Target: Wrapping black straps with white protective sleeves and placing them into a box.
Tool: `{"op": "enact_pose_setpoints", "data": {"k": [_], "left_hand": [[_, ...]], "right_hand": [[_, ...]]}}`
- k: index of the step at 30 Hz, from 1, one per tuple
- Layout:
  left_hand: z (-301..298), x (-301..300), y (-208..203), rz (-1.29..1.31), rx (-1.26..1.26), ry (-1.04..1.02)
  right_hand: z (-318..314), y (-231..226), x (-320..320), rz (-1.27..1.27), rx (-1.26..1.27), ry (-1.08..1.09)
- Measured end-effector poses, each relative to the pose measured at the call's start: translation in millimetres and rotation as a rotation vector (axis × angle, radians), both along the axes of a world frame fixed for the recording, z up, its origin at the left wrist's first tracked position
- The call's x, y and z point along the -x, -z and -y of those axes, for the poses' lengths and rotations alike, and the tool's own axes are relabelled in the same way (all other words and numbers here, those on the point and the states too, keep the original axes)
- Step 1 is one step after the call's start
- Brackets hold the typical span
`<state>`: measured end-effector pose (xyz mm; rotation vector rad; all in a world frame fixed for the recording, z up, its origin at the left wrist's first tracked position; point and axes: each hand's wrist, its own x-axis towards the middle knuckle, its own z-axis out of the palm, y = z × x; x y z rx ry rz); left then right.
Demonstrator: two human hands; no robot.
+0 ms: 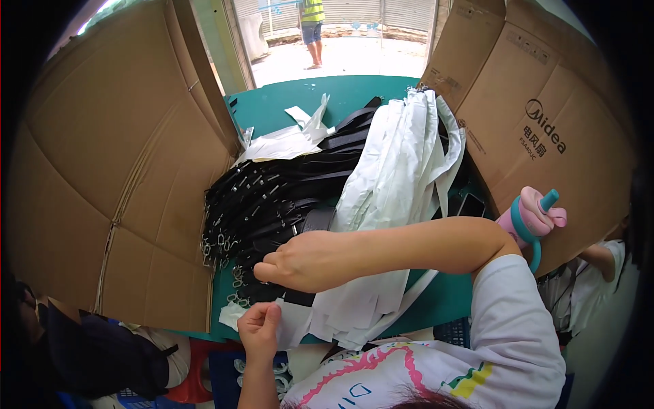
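My left hand (259, 330) is closed at the table's near edge, thumb pressed on the fingers, pinching a white strip (293, 325) that shows on its right side. Just beyond it, my right hand (303, 262) is closed in a fist over the black straps; what its fingers hold is hidden beneath. A thick heap of black straps (286, 180) with metal clasps (237, 276) at their near left ends covers the table's middle. Long white strips (388, 170) lie in a bundle to the right, passing under my right forearm.
Cardboard walls stand on the left (122, 150) and right (524, 102) of the green table (272, 102). White scraps (286, 143) rest on the far straps. A pink and teal bottle (528, 218) stands beyond my right elbow, near a dark phone (471, 204). Other people are nearby.
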<state>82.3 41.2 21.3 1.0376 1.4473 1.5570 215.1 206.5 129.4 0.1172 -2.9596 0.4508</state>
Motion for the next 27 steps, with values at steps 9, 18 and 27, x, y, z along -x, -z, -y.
{"op": "enact_pose_setpoints", "data": {"k": [9,18,27], "left_hand": [[19.9,18.9,-0.6,-0.283,-0.071,-0.245],[54.6,61.8,5.6,-0.097,-0.035,-0.302],[36.5,44.3,-0.1,0.047,-0.182,-0.092]], "right_hand": [[-5.2,36.0,41.7,0.237,0.276,0.212],[-56.9,-55.4,27.5,0.030,0.245,0.170],[11.3,-141.3,22.7,0.191,-0.117,0.165]]}}
